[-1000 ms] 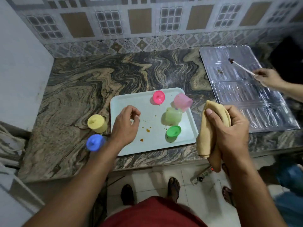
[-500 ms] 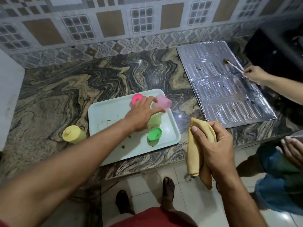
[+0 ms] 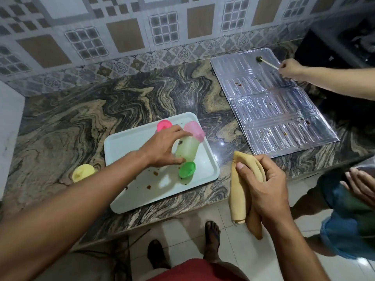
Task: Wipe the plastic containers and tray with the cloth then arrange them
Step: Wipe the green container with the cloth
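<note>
Now the pale green translucent plastic container (image 3: 186, 149) is gripped by the left hand (image 3: 162, 148), which a second ago was hovering empty, above the light blue rectangular tray (image 3: 129, 142). A folded tan cloth (image 3: 241, 185) is clutched in the closed right hand (image 3: 261, 179), so wiping seems imminent.

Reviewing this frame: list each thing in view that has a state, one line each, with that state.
left hand: closed around the pale green container
right hand: gripping the cloth
pale green container: on its side, dark speck on it
pink container: tipped over on the tray
pink lid: lying on the tray
green lid: lying on the tray
yellow container: on the counter, off the tray
tray: dirty with crumbs
cloth: bunched, hanging off the counter edge
</note>
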Demonstrator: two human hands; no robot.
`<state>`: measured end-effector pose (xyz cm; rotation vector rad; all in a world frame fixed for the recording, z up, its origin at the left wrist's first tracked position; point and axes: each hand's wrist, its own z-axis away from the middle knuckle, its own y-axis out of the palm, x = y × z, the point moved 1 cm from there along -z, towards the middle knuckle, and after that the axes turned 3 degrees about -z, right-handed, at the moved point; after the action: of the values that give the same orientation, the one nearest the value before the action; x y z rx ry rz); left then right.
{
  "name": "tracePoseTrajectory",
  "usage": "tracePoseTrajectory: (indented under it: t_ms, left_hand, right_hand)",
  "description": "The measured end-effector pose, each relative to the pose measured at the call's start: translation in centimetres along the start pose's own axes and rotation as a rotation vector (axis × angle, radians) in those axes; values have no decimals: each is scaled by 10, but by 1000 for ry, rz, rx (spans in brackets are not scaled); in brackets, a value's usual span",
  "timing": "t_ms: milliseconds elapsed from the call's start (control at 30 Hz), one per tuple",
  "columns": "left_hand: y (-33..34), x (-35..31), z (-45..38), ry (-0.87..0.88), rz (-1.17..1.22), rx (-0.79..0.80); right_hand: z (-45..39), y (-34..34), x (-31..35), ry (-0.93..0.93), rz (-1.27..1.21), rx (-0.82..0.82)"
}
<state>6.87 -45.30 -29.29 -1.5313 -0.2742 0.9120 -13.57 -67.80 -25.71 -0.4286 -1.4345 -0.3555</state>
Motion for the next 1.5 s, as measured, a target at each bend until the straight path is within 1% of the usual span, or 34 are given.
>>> tracePoseTrajectory:
  t_ms: [67, 167, 300, 467, 533, 667, 767, 867, 933, 1033, 1133, 1200, 1300, 1400, 1433, 1467, 1500]
  left_hand:
    - [-9, -10, 20, -63, 138, -99]
    - [-23, -28, 49, -148, 319, -280]
    - [-38, -48, 82, -241, 386, -488]
    - [-52, -59, 110, -340, 466, -625]
    - [-59, -62, 116, -365, 447, -639]
    - [-74, -74, 124, -367, 405, -640]
    - [-83, -83, 129, -348, 403, -664]
    - [-86, -89, 134, -323, 367, -681]
    - [-86, -92, 135, -295, 337, -674]
    - [-85, -94, 136, -307, 322, -674]
    - [-84, -94, 138, -345, 292, -693]
    - [-83, -94, 139, -365, 282, -701]
    - [-84, -96, 139, -360, 277, -709]
    - [-86, -101, 138, -335, 244, -712]
    - [-86, -103, 138, -339, 216, -714]
    - [-87, -106, 138, -347, 186, -720]
    - [-87, -108, 137, -354, 157, -729]
  right_hand:
    - [-1, 9, 5, -14, -22, 17]
    - [-3, 27, 18, -93, -39, 69]
    - [-1, 55, 40, -189, -81, 128]
    - [7, 79, 57, -309, 9, 155]
    - [10, 84, 63, -409, 91, 165]
    - [10, 100, 78, -669, 253, 184]
    - [10, 113, 86, -765, 305, 147]
    - [1, 115, 90, -760, 316, 103]
    - [-7, 115, 91, -665, 291, 89]
    - [-11, 110, 94, -487, 138, 59]
    - [-10, 99, 98, -447, 65, 47]
    - [-6, 95, 98, -448, 84, 98]
    - [12, 103, 96, -496, 184, 155]
    - [8, 104, 100, -624, 297, 163]
    - [22, 110, 101, -671, 332, 135]
    - [25, 115, 101, -727, 340, 153]
    - [51, 134, 109, -741, 288, 194]
